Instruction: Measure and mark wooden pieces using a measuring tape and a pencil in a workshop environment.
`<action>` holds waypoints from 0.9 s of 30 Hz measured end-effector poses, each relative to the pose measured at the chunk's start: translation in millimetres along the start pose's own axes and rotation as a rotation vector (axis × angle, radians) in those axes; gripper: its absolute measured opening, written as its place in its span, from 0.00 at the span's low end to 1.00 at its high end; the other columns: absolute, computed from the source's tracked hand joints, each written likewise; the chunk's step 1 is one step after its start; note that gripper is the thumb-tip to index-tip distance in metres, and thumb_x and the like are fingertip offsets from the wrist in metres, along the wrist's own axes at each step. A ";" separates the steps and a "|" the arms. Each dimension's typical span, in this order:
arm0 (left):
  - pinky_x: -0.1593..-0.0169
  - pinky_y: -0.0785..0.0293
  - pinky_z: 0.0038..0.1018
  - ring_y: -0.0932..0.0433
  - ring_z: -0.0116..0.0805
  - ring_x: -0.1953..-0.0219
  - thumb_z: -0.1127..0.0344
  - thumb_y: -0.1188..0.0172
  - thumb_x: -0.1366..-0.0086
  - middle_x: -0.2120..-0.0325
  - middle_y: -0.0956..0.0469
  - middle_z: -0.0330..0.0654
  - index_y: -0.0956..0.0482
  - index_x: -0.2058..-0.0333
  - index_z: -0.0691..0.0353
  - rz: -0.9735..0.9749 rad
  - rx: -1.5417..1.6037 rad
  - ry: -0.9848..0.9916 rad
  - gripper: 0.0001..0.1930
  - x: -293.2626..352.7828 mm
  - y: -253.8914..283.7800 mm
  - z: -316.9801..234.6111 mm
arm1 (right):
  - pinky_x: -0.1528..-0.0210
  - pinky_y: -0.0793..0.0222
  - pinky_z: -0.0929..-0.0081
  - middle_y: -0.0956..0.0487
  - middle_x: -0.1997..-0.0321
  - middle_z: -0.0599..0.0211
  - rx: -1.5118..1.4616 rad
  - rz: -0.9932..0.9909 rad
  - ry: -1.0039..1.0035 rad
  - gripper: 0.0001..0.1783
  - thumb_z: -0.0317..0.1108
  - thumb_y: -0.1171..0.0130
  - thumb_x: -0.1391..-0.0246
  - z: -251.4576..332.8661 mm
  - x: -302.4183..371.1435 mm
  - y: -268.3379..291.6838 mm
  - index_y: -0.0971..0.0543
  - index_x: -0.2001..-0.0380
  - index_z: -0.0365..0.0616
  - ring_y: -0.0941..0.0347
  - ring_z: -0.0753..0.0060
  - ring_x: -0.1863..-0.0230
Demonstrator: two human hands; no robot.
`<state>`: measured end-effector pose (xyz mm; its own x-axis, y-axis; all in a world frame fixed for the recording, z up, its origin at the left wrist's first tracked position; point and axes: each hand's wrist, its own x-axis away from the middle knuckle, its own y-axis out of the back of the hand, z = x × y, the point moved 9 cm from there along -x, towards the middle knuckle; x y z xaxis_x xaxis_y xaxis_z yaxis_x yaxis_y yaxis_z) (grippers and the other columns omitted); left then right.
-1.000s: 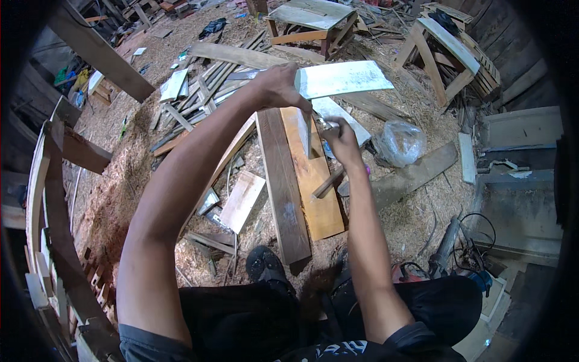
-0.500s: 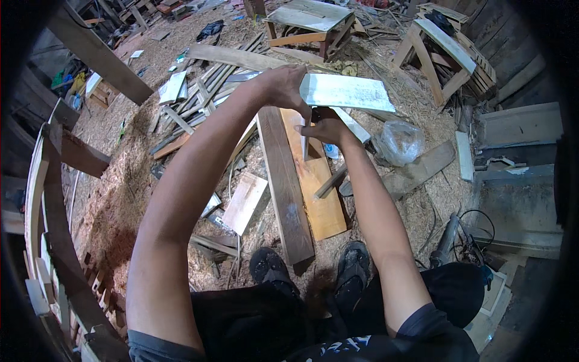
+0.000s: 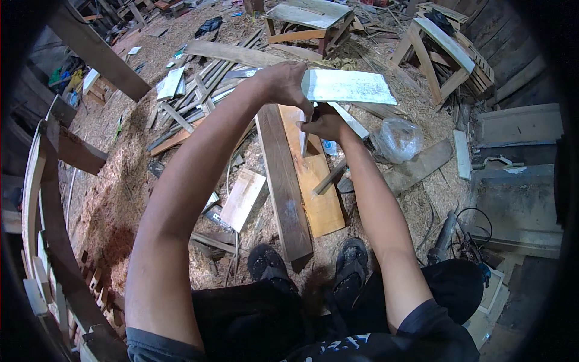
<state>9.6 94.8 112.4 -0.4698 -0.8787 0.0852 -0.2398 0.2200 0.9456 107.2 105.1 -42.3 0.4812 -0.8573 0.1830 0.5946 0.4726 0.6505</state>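
In front of me my left hand [image 3: 284,83] is closed around the left end of a pale, whitish wooden board [image 3: 350,86], held up off the floor. Just under that board is my right hand [image 3: 327,125], its thumb bent inward against a narrow wooden piece [image 3: 303,143] that points down. The fingers of this hand are mostly hidden beneath the board. Whether the narrow piece is joined to the board, I cannot tell. Below, a long dark brown plank [image 3: 282,187] lies beside an orange-brown plank [image 3: 322,208], with a short wooden stick [image 3: 330,177] across the latter.
Wood shavings cover the floor. Loose strips [image 3: 196,99] are heaped beyond my left arm. A clear plastic bag [image 3: 399,140] lies right of my right hand. A low wooden bench [image 3: 309,15] stands far off, and a grey cylindrical tool [image 3: 443,237] with a cable is at right.
The whole view has shifted slightly. Both hands keep the same hold on the whitish board, which has barely moved.
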 end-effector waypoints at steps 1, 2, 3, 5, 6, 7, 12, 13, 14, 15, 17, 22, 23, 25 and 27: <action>0.49 0.26 0.39 0.21 0.54 0.53 0.47 0.26 0.65 0.57 0.21 0.61 0.31 0.50 0.70 0.008 -0.002 0.019 0.46 -0.1 -1.3 2.0 | 0.35 0.35 0.62 0.30 0.36 0.43 -0.003 0.013 0.016 0.54 0.56 0.30 0.62 3.0 1.3 -0.1 0.36 0.35 0.36 0.33 0.48 0.35; 0.49 0.26 0.40 0.21 0.54 0.53 0.46 0.26 0.65 0.57 0.21 0.61 0.31 0.50 0.71 0.016 -0.005 0.038 0.46 -0.3 -2.4 4.1 | 0.35 0.35 0.62 0.29 0.36 0.43 -0.006 0.027 0.033 0.54 0.57 0.30 0.62 7.4 2.6 -0.3 0.35 0.35 0.36 0.33 0.48 0.35; 0.49 0.26 0.40 0.21 0.54 0.53 0.46 0.26 0.65 0.57 0.21 0.61 0.31 0.50 0.71 0.015 -0.007 0.039 0.46 0.2 -2.2 5.4 | 0.35 0.35 0.62 0.29 0.36 0.43 -0.007 0.026 0.035 0.54 0.57 0.30 0.62 9.1 2.3 -1.2 0.35 0.35 0.36 0.33 0.48 0.35; 0.48 0.26 0.40 0.21 0.55 0.52 0.45 0.26 0.65 0.56 0.21 0.61 0.32 0.49 0.72 0.021 0.015 0.014 0.48 -1.4 -4.1 3.9 | 0.35 0.35 0.62 0.29 0.36 0.43 0.000 -0.002 0.040 0.54 0.58 0.30 0.61 5.5 3.1 1.0 0.35 0.36 0.36 0.33 0.48 0.35; 0.48 0.26 0.40 0.21 0.55 0.52 0.45 0.26 0.65 0.56 0.21 0.61 0.32 0.49 0.72 0.021 0.016 0.010 0.48 -3.0 -5.0 3.3 | 0.35 0.35 0.62 0.29 0.36 0.43 0.001 -0.005 0.037 0.54 0.58 0.30 0.61 3.1 2.7 2.9 0.35 0.36 0.36 0.33 0.48 0.35; 0.47 0.27 0.40 0.22 0.55 0.52 0.45 0.26 0.65 0.56 0.22 0.62 0.32 0.48 0.73 0.008 0.012 0.006 0.49 -3.2 -4.7 4.8 | 0.35 0.35 0.62 0.30 0.36 0.43 0.010 0.031 0.021 0.53 0.58 0.30 0.61 4.0 1.6 0.3 0.34 0.36 0.36 0.33 0.48 0.35; 0.45 0.27 0.39 0.23 0.56 0.50 0.46 0.24 0.66 0.55 0.22 0.63 0.35 0.43 0.73 -0.031 0.019 -0.020 0.54 -6.2 -2.0 2.9 | 0.35 0.35 0.62 0.30 0.35 0.43 0.020 -0.011 0.055 0.53 0.60 0.31 0.60 5.7 5.0 5.4 0.33 0.36 0.37 0.33 0.48 0.35; 0.44 0.27 0.39 0.23 0.56 0.50 0.47 0.24 0.67 0.55 0.22 0.63 0.35 0.43 0.73 -0.020 0.026 -0.032 0.53 -5.5 -1.8 3.3 | 0.35 0.34 0.62 0.29 0.36 0.43 0.040 0.006 0.050 0.52 0.61 0.32 0.60 10.7 5.8 5.2 0.32 0.36 0.38 0.32 0.48 0.36; 0.44 0.28 0.40 0.23 0.56 0.49 0.47 0.24 0.67 0.54 0.22 0.63 0.35 0.43 0.73 -0.009 0.034 -0.046 0.53 -5.3 -2.2 2.9 | 0.36 0.34 0.62 0.29 0.36 0.43 0.061 0.022 0.043 0.52 0.62 0.32 0.60 15.0 7.0 5.4 0.32 0.37 0.39 0.30 0.48 0.37; 0.44 0.28 0.40 0.23 0.56 0.49 0.47 0.24 0.67 0.54 0.22 0.63 0.35 0.43 0.73 -0.010 0.033 -0.046 0.53 -5.1 -3.1 2.9 | 0.36 0.34 0.62 0.29 0.36 0.43 0.061 0.022 0.043 0.52 0.62 0.32 0.60 17.6 12.3 7.6 0.32 0.37 0.39 0.30 0.48 0.37; 0.45 0.27 0.40 0.23 0.56 0.50 0.48 0.25 0.66 0.55 0.22 0.63 0.33 0.46 0.73 -0.028 0.026 -0.025 0.50 2.3 -1.6 11.9 | 0.37 0.32 0.62 0.26 0.40 0.41 0.192 0.003 -0.064 0.50 0.65 0.34 0.58 42.5 34.9 14.4 0.27 0.40 0.38 0.27 0.47 0.40; 0.46 0.26 0.40 0.22 0.56 0.51 0.48 0.25 0.65 0.55 0.22 0.63 0.32 0.48 0.72 -0.010 -0.022 -0.005 0.47 -2.4 2.3 -0.1 | 0.52 0.27 0.65 0.19 0.56 0.43 0.122 0.080 -0.166 0.36 0.56 0.39 0.45 12.9 77.8 20.6 0.25 0.50 0.29 0.22 0.51 0.50; 0.47 0.26 0.40 0.22 0.57 0.51 0.48 0.25 0.64 0.55 0.22 0.63 0.33 0.49 0.72 0.000 -0.013 0.009 0.47 -1.1 1.0 5.5 | 0.55 0.26 0.67 0.18 0.58 0.46 -0.044 0.158 -0.171 0.30 0.49 0.43 0.41 27.2 87.2 15.3 0.25 0.51 0.28 0.21 0.54 0.53; 0.47 0.26 0.40 0.22 0.57 0.51 0.48 0.25 0.64 0.56 0.22 0.63 0.33 0.49 0.72 -0.016 -0.038 0.005 0.47 -0.4 -1.1 8.0 | 0.58 0.26 0.69 0.18 0.60 0.50 -0.208 0.231 -0.181 0.24 0.42 0.46 0.38 36.5 99.3 10.3 0.24 0.52 0.27 0.19 0.58 0.55; 0.47 0.26 0.41 0.22 0.56 0.51 0.47 0.25 0.64 0.56 0.22 0.63 0.33 0.49 0.73 -0.035 -0.063 -0.007 0.47 -3.1 -1.2 6.3 | 0.60 0.25 0.75 0.17 0.63 0.57 -0.601 0.270 0.038 0.14 0.29 0.48 0.37 58.2 107.3 15.1 0.24 0.54 0.28 0.18 0.64 0.59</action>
<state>6.0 99.9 109.0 -0.4680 -0.8823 0.0503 -0.2019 0.1621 0.9659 130.4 8.3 30.1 0.6799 -0.6898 0.2489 0.7003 0.7115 0.0588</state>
